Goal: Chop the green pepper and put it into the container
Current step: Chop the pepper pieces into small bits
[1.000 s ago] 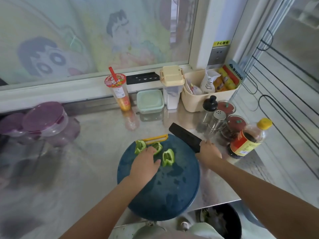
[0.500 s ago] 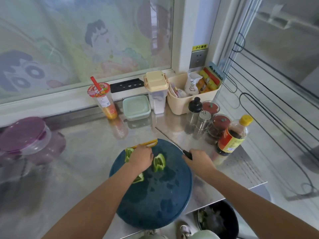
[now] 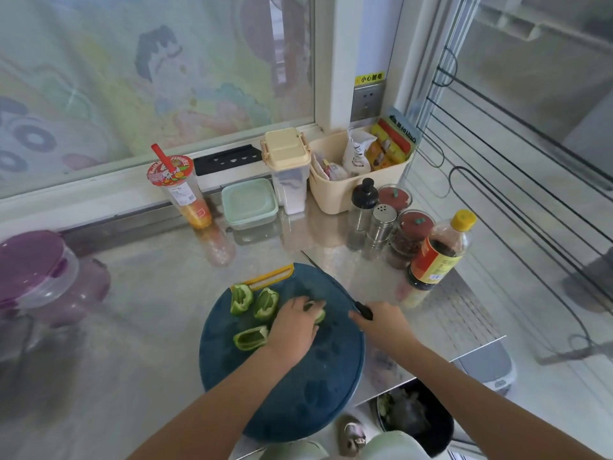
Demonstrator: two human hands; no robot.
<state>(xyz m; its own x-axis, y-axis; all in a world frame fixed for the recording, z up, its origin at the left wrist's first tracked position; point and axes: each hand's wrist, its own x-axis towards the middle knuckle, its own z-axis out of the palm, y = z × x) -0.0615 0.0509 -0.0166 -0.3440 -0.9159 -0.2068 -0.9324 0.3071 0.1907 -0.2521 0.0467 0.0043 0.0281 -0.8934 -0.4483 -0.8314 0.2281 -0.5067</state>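
Note:
A round blue cutting board (image 3: 298, 386) lies on the steel counter. On its far left part lie three green pepper pieces (image 3: 250, 337). My left hand (image 3: 293, 327) covers a fourth pepper piece (image 3: 319, 314) and holds it down with curled fingers near the board's middle. My right hand (image 3: 386, 325) grips the black handle of a knife (image 3: 331, 282), whose blade runs edge-on toward the far left, just right of the held piece. A pale green lidded container (image 3: 249, 202) stands at the back by the window sill.
A drink cup with a red straw (image 3: 180, 189), a cream-lidded box (image 3: 287, 169), a beige basket of packets (image 3: 360, 174), shakers, jars and a sauce bottle (image 3: 438, 252) crowd the back and right. Purple-lidded tubs (image 3: 36, 270) stand left. A dark bin (image 3: 414, 416) sits below the counter edge.
My left hand moved right from the left pieces onto the piece at the board's middle. The knife turned edge-on and came closer beside that piece.

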